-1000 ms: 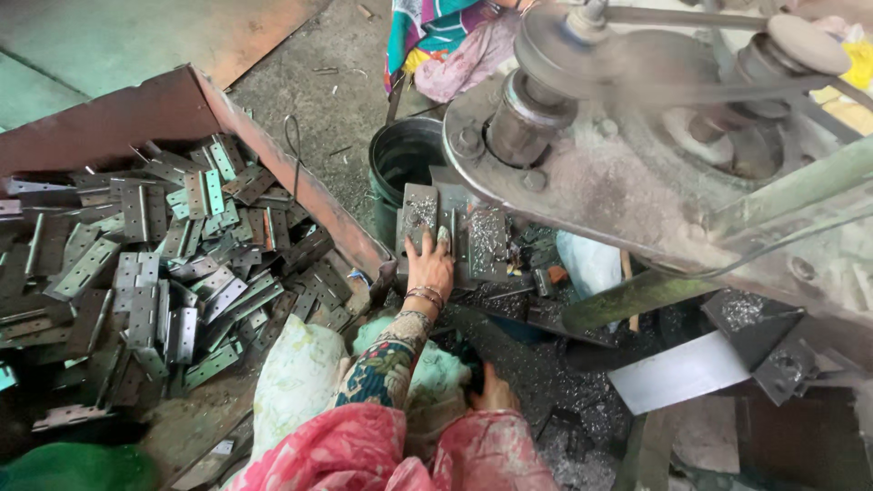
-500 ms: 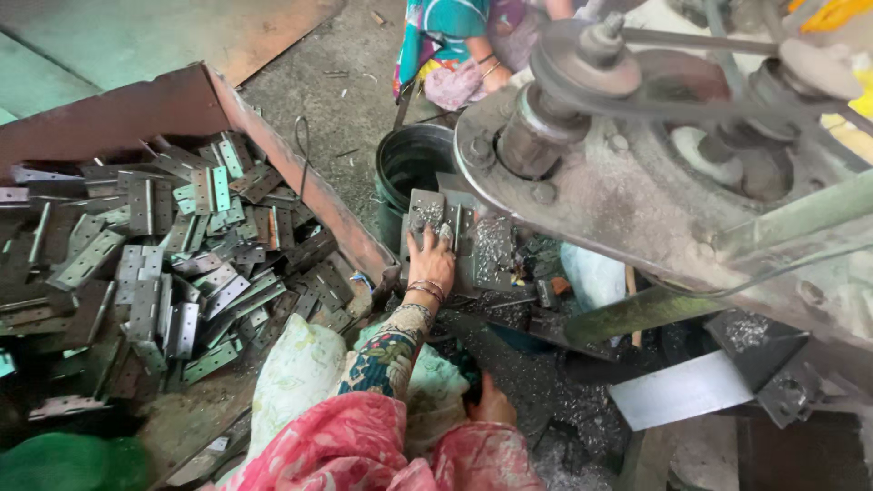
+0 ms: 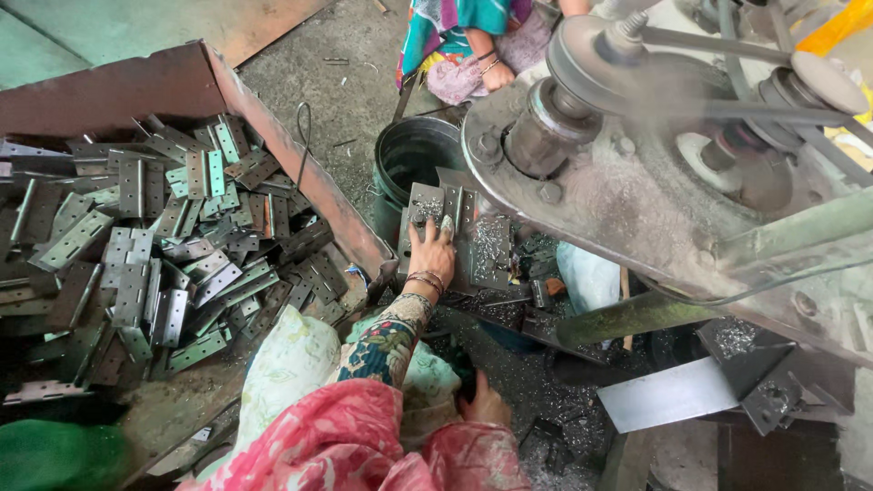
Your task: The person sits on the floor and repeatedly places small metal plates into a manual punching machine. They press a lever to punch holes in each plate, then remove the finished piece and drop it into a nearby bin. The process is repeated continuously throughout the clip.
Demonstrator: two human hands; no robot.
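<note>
Left hand [image 3: 433, 255] stays flat on the hinge [image 3: 427, 207], unmoved.

Two hands of the worker are seen, the left hand [image 3: 435, 257] and the right hand [image 3: 485, 401], along with one hand of another person [image 3: 496, 75] at the top. One dark round bucket [image 3: 414, 164], one rusty tray [image 3: 300, 173], and one belt-driven machine [image 3: 655, 173] carrying at least three pulleys are counted. The metal hinges [image 3: 136, 264] heaped in the tray are too many and too overlapped to be counted exactly, several dozen being visible, and two hinges [image 3: 446, 214] can be made out under the left hand.
</note>
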